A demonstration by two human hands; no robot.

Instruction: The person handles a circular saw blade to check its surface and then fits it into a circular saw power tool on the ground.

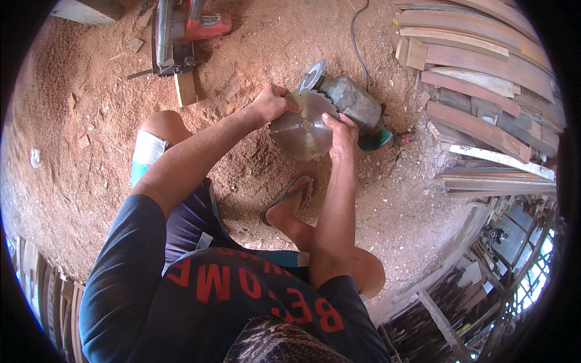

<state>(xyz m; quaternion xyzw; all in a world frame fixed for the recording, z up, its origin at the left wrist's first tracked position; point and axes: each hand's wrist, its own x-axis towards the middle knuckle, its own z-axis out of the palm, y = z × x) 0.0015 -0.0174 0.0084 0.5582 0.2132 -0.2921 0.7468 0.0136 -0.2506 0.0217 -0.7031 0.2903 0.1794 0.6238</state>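
A round, shiny circular saw blade (pixel 304 134) with a toothed rim is held out in front of me. My left hand (pixel 276 106) is closed on its upper left edge, thumb on the face. At the right edge my right hand (pixel 342 134) grips it, thumb on the face and fingers behind. Just beyond the blade sits a grey bench grinder (pixel 354 100) on the ground. Its pale grinding wheel (pixel 312 75) is right by the blade's top rim; I cannot tell if they touch. The grinder's green wheel (pixel 375 140) shows past my right hand.
A red circular saw (pixel 206 25) stands at the far left, with a small wood block (pixel 186 89) by it. A black cord (pixel 357 45) runs away from the grinder. Stacked planks (pixel 478 100) fill the right side. Sawdust covers the ground (pixel 85 181). My sandalled foot (pixel 289 206) is below the blade.
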